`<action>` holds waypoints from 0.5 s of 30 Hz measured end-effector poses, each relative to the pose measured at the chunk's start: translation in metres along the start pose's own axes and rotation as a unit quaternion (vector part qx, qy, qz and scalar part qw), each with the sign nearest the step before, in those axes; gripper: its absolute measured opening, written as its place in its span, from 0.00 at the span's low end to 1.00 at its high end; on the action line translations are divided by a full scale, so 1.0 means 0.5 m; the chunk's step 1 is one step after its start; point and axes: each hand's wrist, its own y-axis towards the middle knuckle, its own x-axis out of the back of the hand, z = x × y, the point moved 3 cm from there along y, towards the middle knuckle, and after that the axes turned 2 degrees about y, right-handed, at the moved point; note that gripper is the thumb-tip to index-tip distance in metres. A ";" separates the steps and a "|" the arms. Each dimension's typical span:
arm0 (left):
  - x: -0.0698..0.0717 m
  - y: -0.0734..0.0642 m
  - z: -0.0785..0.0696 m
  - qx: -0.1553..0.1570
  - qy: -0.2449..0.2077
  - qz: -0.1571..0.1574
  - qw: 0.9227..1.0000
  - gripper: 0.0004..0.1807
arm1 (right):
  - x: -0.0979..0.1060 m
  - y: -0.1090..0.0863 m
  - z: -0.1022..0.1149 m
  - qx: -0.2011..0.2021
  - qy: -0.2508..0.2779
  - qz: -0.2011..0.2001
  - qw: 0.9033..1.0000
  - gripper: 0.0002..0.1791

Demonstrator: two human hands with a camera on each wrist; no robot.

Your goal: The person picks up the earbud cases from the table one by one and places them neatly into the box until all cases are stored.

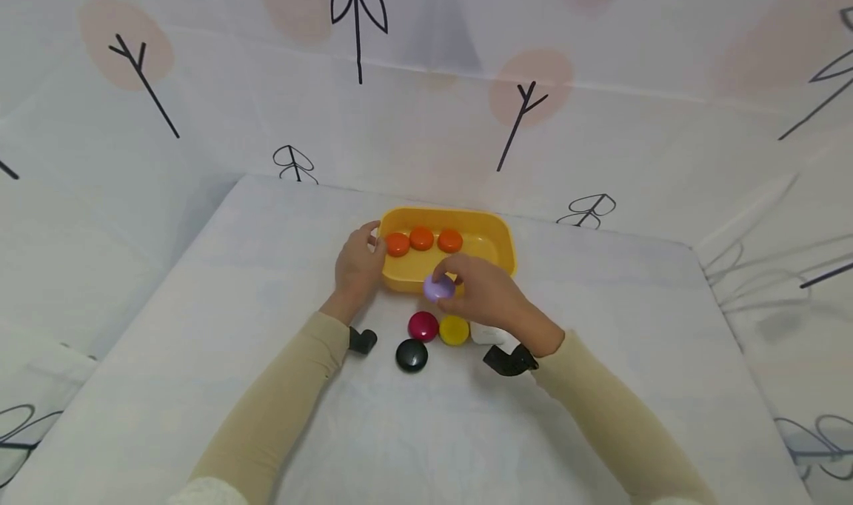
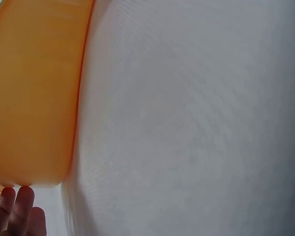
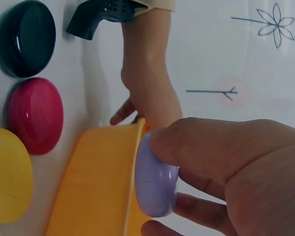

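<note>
A shallow yellow tray (image 1: pixel 501 242) stands at the back of the table, with three orange discs in a row inside; the middle one (image 1: pixel 421 238) is in the head view. My left hand (image 1: pixel 358 266) grips the tray's left end, and its fingertips (image 2: pixel 22 209) touch the wall in the left wrist view. My right hand (image 1: pixel 489 294) pinches a smooth, rounded purple disc (image 3: pixel 155 182) between thumb and fingers, over the tray's front rim. In front of the tray lie a crimson disc (image 1: pixel 423 326), a yellow disc (image 1: pixel 455 330) and a black disc (image 1: pixel 412 355).
A white piece (image 1: pixel 489 333) lies beside the yellow disc, partly hidden under my right wrist. A dark wrist mount (image 1: pixel 509 360) sticks out from each sleeve. White patterned cloth (image 1: pixel 426 135) rises behind the table (image 1: pixel 413 446).
</note>
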 end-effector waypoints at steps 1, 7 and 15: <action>-0.001 0.000 0.001 0.000 0.000 0.001 1.000 0.24 | -0.002 -0.003 0.002 0.000 -0.001 0.001 1.000 0.15; -0.004 -0.001 0.002 0.005 0.001 0.008 1.000 0.24 | -0.015 -0.021 0.007 0.015 -0.008 0.014 1.000 0.15; 0.003 0.001 0.000 -0.003 -0.004 0.006 1.000 0.24 | -0.036 -0.045 0.014 0.061 -0.010 0.017 0.998 0.15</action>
